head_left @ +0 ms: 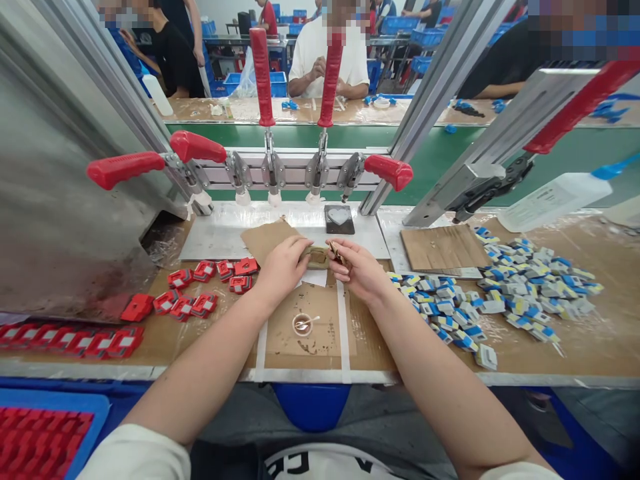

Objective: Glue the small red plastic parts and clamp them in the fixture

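My left hand (pixel 283 268) is closed on one end of a small olive-tan rectangular piece (pixel 318 256) with a recess in its face. My right hand (pixel 361 268) pinches a small dark brown, crumpled-looking scrap (pixel 337 252) at the piece's other end; its exact kind is unclear. Both hands are above the bench's middle, over a white slip of paper (pixel 316 277). Nearer to me, a small round cup (pixel 302 325) with a white stick in it stands on a stained cardboard sheet (pixel 285 343). Behind my hands lie a torn cardboard piece (pixel 263 241) and a dark square block (pixel 339 220) with a pale heart shape.
Red-handled toggle clamps (pixel 271 167) line a metal frame ahead. Red parts (pixel 193 297) lie left; a heap of white-blue-yellow parts (pixel 535 287) lies right, near a cardboard pad (pixel 444 249) and white bottle (pixel 555 199). A blue crate (pixel 103 407) is lower left. People work opposite.
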`<state>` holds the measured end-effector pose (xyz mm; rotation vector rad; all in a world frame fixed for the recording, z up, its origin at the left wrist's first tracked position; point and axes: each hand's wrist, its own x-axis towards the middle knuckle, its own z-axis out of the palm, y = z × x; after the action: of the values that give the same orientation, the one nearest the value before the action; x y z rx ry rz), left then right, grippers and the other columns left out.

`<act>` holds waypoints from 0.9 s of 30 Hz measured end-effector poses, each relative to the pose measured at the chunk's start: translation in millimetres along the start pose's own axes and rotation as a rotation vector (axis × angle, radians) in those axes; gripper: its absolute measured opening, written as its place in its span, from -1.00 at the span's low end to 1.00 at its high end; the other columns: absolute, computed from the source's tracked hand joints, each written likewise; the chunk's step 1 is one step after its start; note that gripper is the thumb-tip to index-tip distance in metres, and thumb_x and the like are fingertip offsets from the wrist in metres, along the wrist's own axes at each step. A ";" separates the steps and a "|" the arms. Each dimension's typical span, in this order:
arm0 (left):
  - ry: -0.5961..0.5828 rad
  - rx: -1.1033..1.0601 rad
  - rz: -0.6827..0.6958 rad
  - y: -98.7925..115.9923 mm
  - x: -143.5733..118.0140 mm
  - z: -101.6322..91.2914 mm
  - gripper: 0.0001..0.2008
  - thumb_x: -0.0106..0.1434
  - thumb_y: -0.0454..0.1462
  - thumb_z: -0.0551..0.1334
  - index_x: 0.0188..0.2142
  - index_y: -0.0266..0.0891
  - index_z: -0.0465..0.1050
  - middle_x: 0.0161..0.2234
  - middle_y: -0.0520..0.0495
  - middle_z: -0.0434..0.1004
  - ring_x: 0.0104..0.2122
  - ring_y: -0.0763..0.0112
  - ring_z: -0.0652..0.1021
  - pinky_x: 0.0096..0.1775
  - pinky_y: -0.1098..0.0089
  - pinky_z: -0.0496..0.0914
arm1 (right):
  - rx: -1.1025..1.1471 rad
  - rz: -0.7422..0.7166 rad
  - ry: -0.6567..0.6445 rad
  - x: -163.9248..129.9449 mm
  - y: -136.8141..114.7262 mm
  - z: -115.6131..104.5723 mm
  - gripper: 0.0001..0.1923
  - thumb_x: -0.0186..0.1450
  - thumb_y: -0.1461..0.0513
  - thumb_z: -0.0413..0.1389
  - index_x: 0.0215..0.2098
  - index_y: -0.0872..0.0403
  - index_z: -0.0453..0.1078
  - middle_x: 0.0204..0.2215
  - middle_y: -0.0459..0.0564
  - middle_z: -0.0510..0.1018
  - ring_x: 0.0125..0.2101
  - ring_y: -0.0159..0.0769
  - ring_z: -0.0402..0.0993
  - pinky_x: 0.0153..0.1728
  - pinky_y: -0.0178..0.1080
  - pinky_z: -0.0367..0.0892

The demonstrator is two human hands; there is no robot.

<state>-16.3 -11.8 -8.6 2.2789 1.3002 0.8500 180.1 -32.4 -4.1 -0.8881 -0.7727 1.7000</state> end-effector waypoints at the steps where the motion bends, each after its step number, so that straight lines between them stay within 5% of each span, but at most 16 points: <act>1: 0.029 0.028 0.030 2.2 -0.6 -2.1 -0.70 0.39 -0.30 0.24 0.08 -0.21 0.57 0.12 -0.26 0.59 0.12 0.02 0.55 0.16 0.03 0.44 | 0.000 0.007 0.002 -0.4 0.2 0.8 -0.56 0.09 0.05 0.45 -0.16 0.04 0.48 -0.44 -0.18 0.43 -0.63 -0.57 0.06 -0.66 -0.41 -0.08; 4: 0.123 0.017 0.173 11.0 -2.1 -11.1 -0.66 0.39 -0.20 0.30 0.12 -0.18 0.56 0.11 -0.23 0.60 0.13 0.05 0.52 0.18 0.04 0.41 | -0.035 -0.023 0.026 -0.7 2.8 2.6 -0.56 0.09 0.06 0.44 -0.15 0.03 0.47 -0.49 -0.21 0.41 -0.65 -0.56 0.05 -0.67 -0.41 -0.09; 8: 0.062 -0.096 0.304 17.9 -2.8 -18.3 -0.77 0.43 -0.15 0.28 0.00 -0.12 0.62 -0.09 -0.13 0.68 -0.04 0.19 0.58 0.06 0.16 0.44 | -0.154 -0.060 0.042 0.3 9.2 3.1 -0.62 0.15 0.04 0.39 -0.20 0.03 0.44 -0.59 -0.27 0.32 -0.68 -0.54 0.07 -0.67 -0.40 -0.06; 13: 0.067 -0.302 0.018 18.0 -2.4 -16.1 -0.82 0.38 -0.14 0.32 -0.21 -0.18 0.62 -0.29 -0.06 0.67 -0.32 0.35 0.57 -0.21 0.32 0.44 | -0.456 -0.235 0.003 -3.6 11.1 2.4 -0.54 0.39 -0.18 0.13 -0.23 0.03 0.50 -0.54 -0.13 0.44 -0.61 -0.40 0.28 -0.60 -0.30 0.19; 19: -0.009 -0.733 -0.267 14.1 3.4 -14.0 -0.82 0.21 -0.19 0.37 -0.28 -0.24 0.52 -0.35 -0.04 0.61 -0.36 0.41 0.57 -0.27 0.38 0.46 | -0.888 -0.539 0.049 -12.2 6.2 5.8 -0.53 0.43 -0.17 0.13 -0.31 0.02 0.56 -0.47 -0.06 0.51 -0.37 -0.24 0.44 -0.32 -0.19 0.35; 27: -0.008 -0.724 -0.256 12.6 2.8 -11.3 -0.76 0.13 -0.36 0.31 -0.17 -0.27 0.57 -0.21 -0.11 0.66 -0.19 0.35 0.62 -0.12 0.35 0.51 | -0.653 -0.400 0.117 -5.5 10.8 2.1 -0.63 0.34 -0.10 0.25 -0.21 0.02 0.62 -0.46 -0.06 0.61 -0.47 -0.22 0.50 -0.43 -0.17 0.43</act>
<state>-14.7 -15.3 8.1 1.5176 1.0213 1.0073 174.2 -40.8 -10.8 -1.1598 -1.3598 1.0366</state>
